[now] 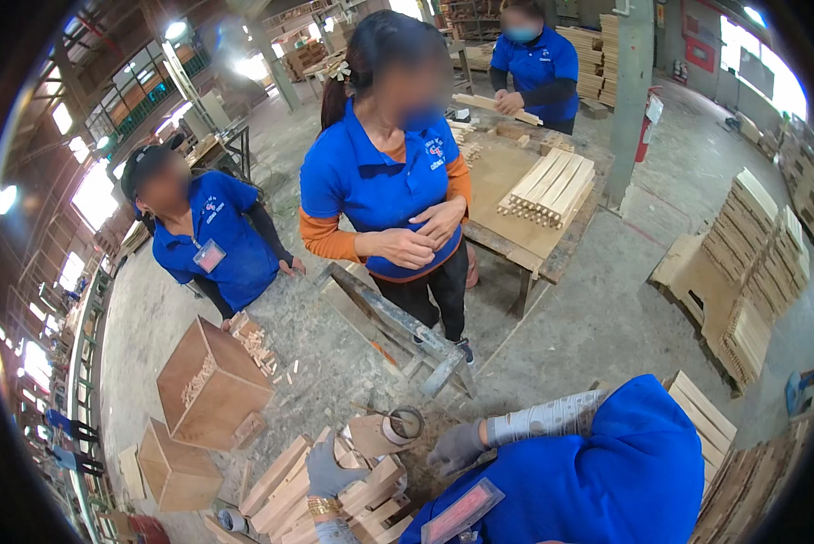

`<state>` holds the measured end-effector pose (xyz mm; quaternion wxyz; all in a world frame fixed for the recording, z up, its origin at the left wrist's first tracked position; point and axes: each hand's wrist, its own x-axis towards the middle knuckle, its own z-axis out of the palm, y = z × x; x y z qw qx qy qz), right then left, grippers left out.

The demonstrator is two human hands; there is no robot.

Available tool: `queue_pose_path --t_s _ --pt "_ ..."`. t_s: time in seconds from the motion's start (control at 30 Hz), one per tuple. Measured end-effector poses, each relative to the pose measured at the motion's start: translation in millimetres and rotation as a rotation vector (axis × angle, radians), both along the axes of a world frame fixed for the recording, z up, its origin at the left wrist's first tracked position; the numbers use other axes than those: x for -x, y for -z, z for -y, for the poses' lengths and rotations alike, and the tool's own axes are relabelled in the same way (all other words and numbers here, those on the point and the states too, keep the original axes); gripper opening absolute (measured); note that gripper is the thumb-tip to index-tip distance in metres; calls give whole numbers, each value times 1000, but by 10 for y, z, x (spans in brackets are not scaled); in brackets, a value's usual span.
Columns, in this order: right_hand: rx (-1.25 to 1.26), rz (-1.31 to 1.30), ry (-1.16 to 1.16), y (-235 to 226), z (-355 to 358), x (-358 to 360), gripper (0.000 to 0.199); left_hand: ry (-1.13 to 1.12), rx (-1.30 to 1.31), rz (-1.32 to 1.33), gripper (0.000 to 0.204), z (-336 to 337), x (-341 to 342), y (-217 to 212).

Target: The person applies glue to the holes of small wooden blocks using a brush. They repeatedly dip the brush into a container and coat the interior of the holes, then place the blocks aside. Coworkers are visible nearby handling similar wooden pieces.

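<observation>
Head view: gloved left hand (334, 467), thumb spread, touches wood strips (280, 476) piled on the counter (321, 385); gloved right hand (457, 448) lies just beside a pot (404, 425); whether either grips anything cannot be told

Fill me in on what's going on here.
The person's gloved left hand is on a pile of pale wooden strips; whether it grips one is unclear. The gloved right hand is near a round container. Beyond, a co-worker in blue and orange stands holding nothing visible.
</observation>
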<state>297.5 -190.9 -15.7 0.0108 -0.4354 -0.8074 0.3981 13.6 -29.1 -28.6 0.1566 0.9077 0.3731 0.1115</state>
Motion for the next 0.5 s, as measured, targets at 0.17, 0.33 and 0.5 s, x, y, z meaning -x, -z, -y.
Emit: queue_pose_path --t_s 0.17,0.33,0.5 --pt "-17 0 -18 1 10 -9 43 0 11 -6 112 3 -18 -24" --pt "-20 -1 -2 2 55 -5 44 3 13 -44 114 4 -2 -48" --pt "100 24 31 -141 93 -14 47 -10 28 -16 114 4 -8 -14"
